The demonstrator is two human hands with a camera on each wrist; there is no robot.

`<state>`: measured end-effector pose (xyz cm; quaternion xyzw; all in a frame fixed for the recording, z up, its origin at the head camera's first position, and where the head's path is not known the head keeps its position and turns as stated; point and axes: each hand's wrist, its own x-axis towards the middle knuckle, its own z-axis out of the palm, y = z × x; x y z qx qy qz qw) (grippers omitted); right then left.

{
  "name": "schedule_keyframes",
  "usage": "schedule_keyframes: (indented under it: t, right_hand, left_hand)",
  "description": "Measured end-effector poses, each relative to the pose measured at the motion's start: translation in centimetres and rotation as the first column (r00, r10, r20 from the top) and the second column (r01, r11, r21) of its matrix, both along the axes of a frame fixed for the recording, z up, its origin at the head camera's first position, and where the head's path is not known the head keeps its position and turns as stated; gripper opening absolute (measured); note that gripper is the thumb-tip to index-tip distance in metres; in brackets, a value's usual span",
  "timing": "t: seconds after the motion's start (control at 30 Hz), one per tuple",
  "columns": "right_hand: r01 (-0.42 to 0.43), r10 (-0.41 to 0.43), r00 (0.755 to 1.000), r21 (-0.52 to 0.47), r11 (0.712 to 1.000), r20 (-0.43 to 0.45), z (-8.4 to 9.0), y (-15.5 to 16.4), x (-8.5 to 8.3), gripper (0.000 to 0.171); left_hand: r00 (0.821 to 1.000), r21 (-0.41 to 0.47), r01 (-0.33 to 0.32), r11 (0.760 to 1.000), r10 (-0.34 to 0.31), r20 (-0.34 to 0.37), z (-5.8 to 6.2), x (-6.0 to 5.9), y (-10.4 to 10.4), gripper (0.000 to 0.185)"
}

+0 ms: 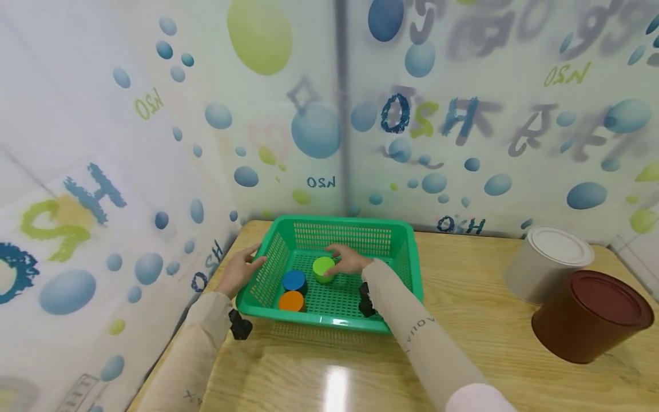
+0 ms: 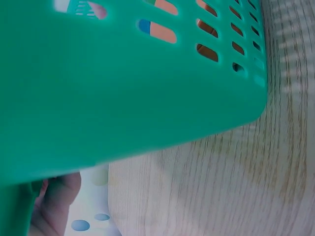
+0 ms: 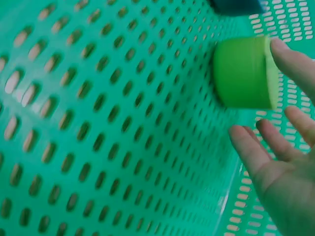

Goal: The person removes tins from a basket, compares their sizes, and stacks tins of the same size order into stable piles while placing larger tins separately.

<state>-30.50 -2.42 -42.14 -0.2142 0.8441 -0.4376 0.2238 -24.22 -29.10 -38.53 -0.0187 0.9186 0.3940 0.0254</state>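
So a green perforated basket (image 1: 396, 252) is parked on the wooden tabletop (image 1: 479, 337), pushed toward the far left corner by the bubble-print walls. Three little round cups are already sat inside it: a green cup (image 1: 324, 268) mid-basket, a blue cup (image 1: 294, 280) to its left, and an orange cup (image 1: 292, 301) nearest, just beside the blue one. The right hand (image 1: 350, 260) is reached into the basket with fingers spread and mostly straight; a fingertip looks to be laid on the green cup's top edge in the right wrist view, but nothing is really gripped. The left hand (image 1: 239, 272) is placed against the basket's left rim, fingers loosely out, so it reads as steadied rather than clutched.

Judging by that, the loading part looks mostly done, with the green cup just being let go or about to be grabbed. Can't be told which.

Off to the right, a white tin (image 1: 548, 263) and a brown tin (image 1: 592, 315) are lidded, so contents are hidden.
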Motion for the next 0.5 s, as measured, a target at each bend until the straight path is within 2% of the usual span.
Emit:
schedule_keyframes:
  t: [0.17, 0.5]
  right_hand:
    - [-0.031, 0.032, 0.999, -0.009, 0.999, 0.040, -0.54, 0.18, -0.01, 0.073]
    - [-0.058, 0.059, 0.997, 0.017, 0.998, -0.050, -0.71, -0.41, 0.04, 0.065]
  left_hand:
    - [1.000, -0.001, -0.003, 1.000, 0.003, 0.009, -0.21, -0.02, 0.05, 0.055]
    - [1.000, -0.003, -0.004, 1.000, 0.004, 0.006, -0.24, -0.26, -0.11, 0.056]
